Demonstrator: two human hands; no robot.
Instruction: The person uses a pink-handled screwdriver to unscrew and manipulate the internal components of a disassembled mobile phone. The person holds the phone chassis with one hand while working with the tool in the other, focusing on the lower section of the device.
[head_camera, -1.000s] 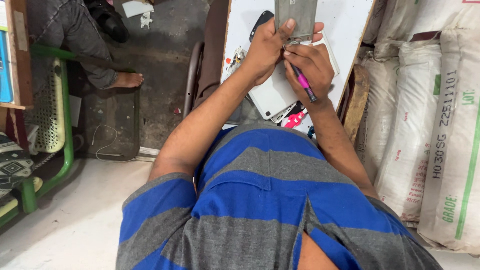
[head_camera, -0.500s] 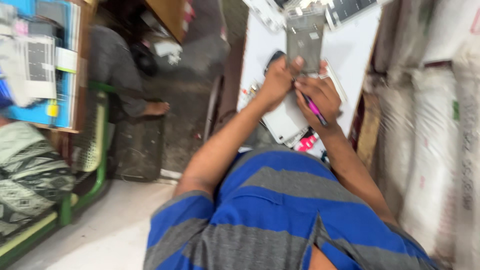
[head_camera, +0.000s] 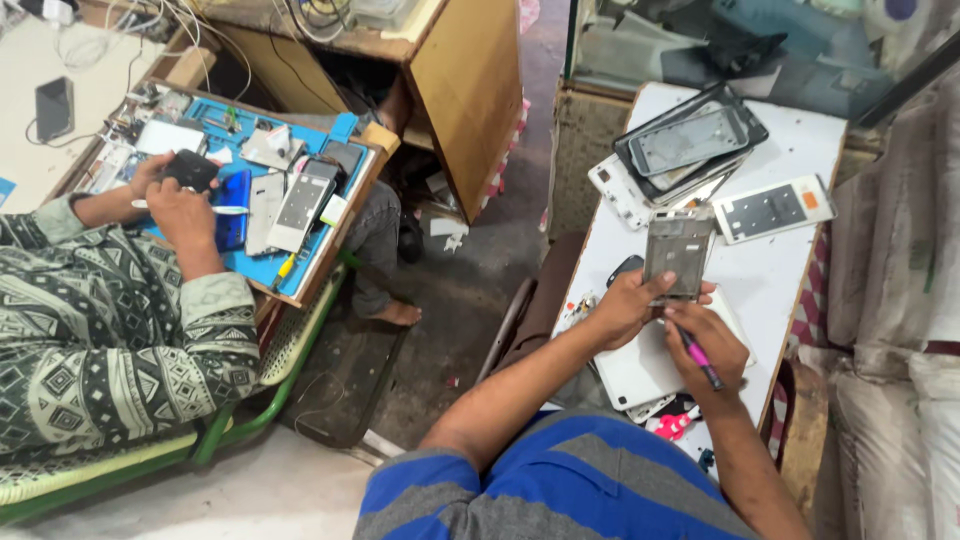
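- Since the earlier frames your view has swung to the left and pulled back, so the co-worker's bench now shows, while your hands keep the same grip over the white table (head_camera: 790, 275).
- Your left hand (head_camera: 628, 305) holds the grey phone frame (head_camera: 679, 254) upright by its lower edge, fingers wrapped around it, thumb on the front.
- Your right hand (head_camera: 705, 345) is closed around a pink tool (head_camera: 697, 355); its tip points down and away from the frame, and the hand sits just below the frame.
- Under your hands lies a white flat panel (head_camera: 640, 372), and beside it at the table edge some small pink and black parts (head_camera: 672, 420).
- At the far end of the table a stack of phone frames and screens (head_camera: 690, 145) lies in a loose pile, with a white back cover (head_camera: 772, 208) just beside it.
- On the left, a co-worker's hand (head_camera: 178, 205) grips a black phone (head_camera: 190, 168) over a blue tray (head_camera: 262, 262).
- That tray holds several phones and loose parts, close together; the small pieces I cannot tell apart.
- White sacks (head_camera: 895, 290) stand on your right side, near the table.
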